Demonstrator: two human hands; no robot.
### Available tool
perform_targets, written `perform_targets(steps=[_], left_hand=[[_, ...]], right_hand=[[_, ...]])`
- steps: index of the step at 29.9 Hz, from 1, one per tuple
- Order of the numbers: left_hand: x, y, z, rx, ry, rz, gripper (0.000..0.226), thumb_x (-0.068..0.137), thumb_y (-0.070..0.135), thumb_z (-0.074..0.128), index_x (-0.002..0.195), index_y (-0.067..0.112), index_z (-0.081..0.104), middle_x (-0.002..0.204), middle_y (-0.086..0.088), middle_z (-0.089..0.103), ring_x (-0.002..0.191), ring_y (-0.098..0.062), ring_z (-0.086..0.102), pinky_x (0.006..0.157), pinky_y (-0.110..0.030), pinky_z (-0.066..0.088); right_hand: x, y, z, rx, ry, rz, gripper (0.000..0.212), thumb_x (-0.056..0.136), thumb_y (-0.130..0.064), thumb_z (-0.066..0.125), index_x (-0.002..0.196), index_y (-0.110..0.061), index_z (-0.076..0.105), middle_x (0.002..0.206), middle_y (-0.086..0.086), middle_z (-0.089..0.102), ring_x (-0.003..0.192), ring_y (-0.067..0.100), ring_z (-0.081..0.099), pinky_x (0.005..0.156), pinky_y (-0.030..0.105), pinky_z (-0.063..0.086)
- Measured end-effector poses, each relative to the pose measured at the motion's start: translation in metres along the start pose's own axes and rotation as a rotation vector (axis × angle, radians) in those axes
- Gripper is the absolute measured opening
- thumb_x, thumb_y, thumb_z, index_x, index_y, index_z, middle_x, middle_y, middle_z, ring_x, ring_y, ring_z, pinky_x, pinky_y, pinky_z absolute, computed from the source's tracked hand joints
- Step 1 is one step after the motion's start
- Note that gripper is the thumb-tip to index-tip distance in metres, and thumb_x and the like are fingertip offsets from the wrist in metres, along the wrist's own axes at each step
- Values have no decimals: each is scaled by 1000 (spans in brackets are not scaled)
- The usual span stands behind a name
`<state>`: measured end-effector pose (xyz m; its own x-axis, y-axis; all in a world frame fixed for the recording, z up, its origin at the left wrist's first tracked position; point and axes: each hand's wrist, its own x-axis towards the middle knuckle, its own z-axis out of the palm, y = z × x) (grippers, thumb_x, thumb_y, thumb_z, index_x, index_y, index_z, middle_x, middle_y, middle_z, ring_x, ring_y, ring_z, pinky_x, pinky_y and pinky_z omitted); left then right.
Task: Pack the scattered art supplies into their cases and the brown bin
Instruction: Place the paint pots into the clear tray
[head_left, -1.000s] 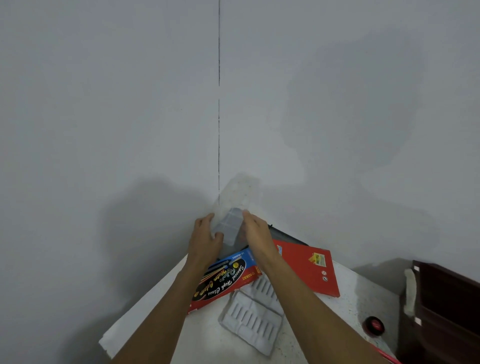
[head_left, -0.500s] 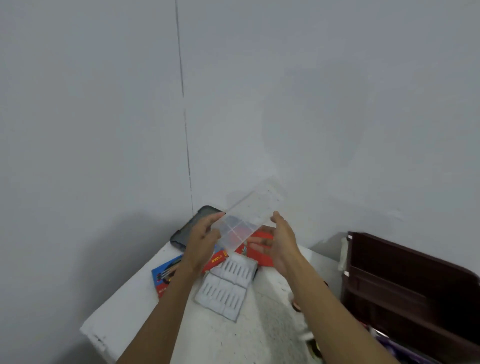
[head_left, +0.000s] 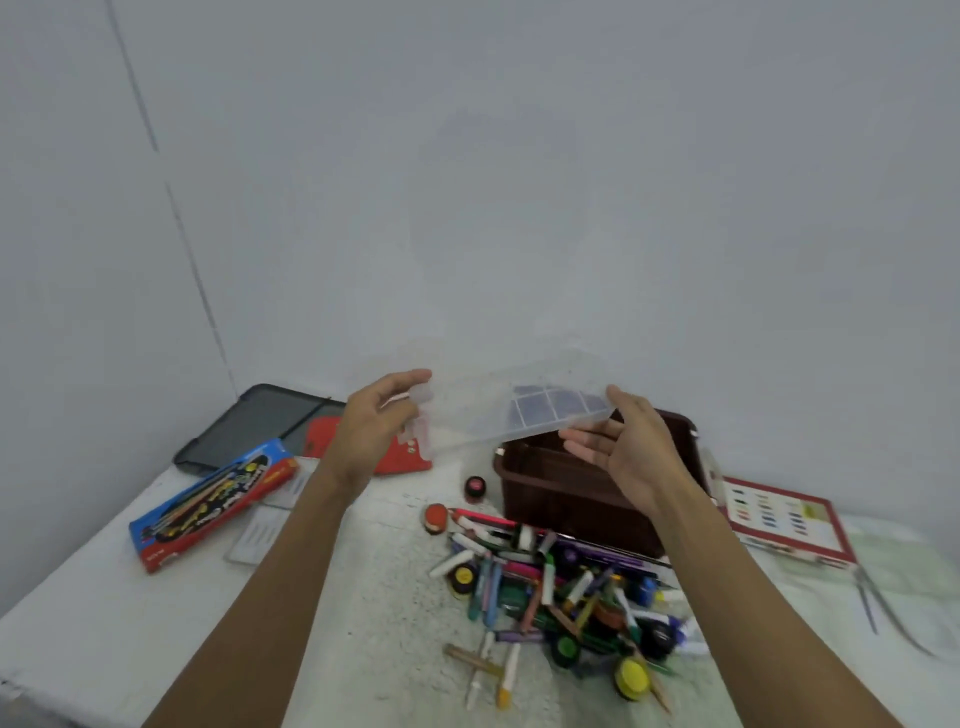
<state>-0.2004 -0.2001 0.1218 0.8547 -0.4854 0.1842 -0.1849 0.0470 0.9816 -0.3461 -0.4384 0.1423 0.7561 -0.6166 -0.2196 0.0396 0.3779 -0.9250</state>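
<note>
Both hands up over the table, a clear case between them, tilted, held in the air above and just behind the brown bin. Left hand: fingers curled round the case's left end, gripping it; that end is blurred and see-through, so the exact contact is hard to read. Right hand: fingers straight and spread under the right end, thumb tip at the corner, more supporting than clamping. The case has a grid of compartments; dark shapes show through on the right, can't tell if they're contents or the bin behind. The bin's interior is mostly hidden by the case and the right hand. A pile of art supplies lies on the table touching the bin's front: markers, crayons, small pots, too jumbled to count. A red-lidded pot sits just left of the bin. Far left: a blue and red box lying over white trays, a black case at the wall, and a red box partly hidden behind the left hand. Right of the bin: a box with colour swatches, its near corner covered by the right forearm, and a thin metal tool, blurred.
</note>
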Motion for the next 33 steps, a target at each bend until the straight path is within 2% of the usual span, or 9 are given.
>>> perform_targets(steps=[2, 4, 7, 10, 15, 20, 23, 29, 33], left_hand=[[-1, -1, 20, -164, 12, -32, 36, 92, -2, 55, 123, 16, 63, 125, -3, 65, 115, -15, 62, 96, -31, 49], [-8, -1, 45, -371, 15, -119, 35, 93, -2, 57, 125, 10, 59, 124, -10, 65, 115, -19, 63, 94, -27, 51], [-22, -3, 79, -487, 29, -188, 36, 93, -3, 56, 128, 6, 55, 117, -13, 68, 109, -19, 66, 86, -22, 54], [-33, -8, 104, -427, 51, -260, 32, 95, 0, 55, 126, 5, 56, 114, -13, 68, 104, -20, 67, 94, -30, 52], [-49, -15, 124, -223, 24, -382, 23, 92, 7, 62, 114, 3, 59, 111, -15, 69, 96, -22, 69, 89, -33, 55], [-64, -17, 131, -24, -36, -371, 24, 89, 8, 66, 112, 2, 66, 107, -13, 71, 98, -24, 69, 84, -30, 57], [-73, -17, 128, 64, -130, -344, 21, 89, 8, 66, 110, 6, 68, 104, -8, 71, 94, -19, 70, 73, -24, 58], [-86, -24, 118, 97, -311, -357, 31, 90, 13, 65, 121, 8, 64, 109, -8, 72, 101, -22, 69, 92, -42, 55], [-96, -31, 121, 86, -312, -401, 34, 93, 12, 61, 128, 9, 60, 111, -9, 71, 103, -23, 68, 94, -44, 53]], right_hand=[[-11, -11, -26, 49, 2, -41, 13, 101, -20, 53, 107, -10, 47, 104, 30, 63, 85, 42, 71, 72, 42, 60], [-26, -16, -50, 65, 10, -66, 10, 99, -15, 55, 102, -11, 46, 102, 27, 62, 87, 46, 69, 75, 44, 61], [-43, -17, -80, 93, 19, -69, 9, 99, -12, 55, 99, -12, 46, 111, 24, 60, 90, 48, 69, 78, 46, 60], [-56, -13, -104, 141, 20, -61, 13, 98, -9, 56, 108, -10, 47, 123, 25, 58, 92, 44, 70, 84, 48, 58], [-75, -4, -136, 111, -5, -24, 18, 100, -9, 52, 118, -6, 49, 121, 25, 61, 96, 43, 69, 86, 49, 57], [-90, 7, -158, -193, 73, -35, 23, 101, -18, 51, 120, -5, 51, 109, 16, 70, 88, 36, 72, 80, 44, 60], [-97, 12, -172, -348, 101, -21, 24, 99, -20, 52, 117, -6, 58, 103, 10, 70, 81, 28, 69, 80, 41, 58], [-108, 22, -198, -430, -9, 138, 27, 94, -16, 60, 115, 0, 56, 110, 17, 67, 75, 23, 65, 75, 34, 56], [-112, 31, -199, -339, 8, 184, 38, 95, -40, 60, 113, -7, 60, 115, 21, 66, 85, 30, 64, 81, 39, 56]])
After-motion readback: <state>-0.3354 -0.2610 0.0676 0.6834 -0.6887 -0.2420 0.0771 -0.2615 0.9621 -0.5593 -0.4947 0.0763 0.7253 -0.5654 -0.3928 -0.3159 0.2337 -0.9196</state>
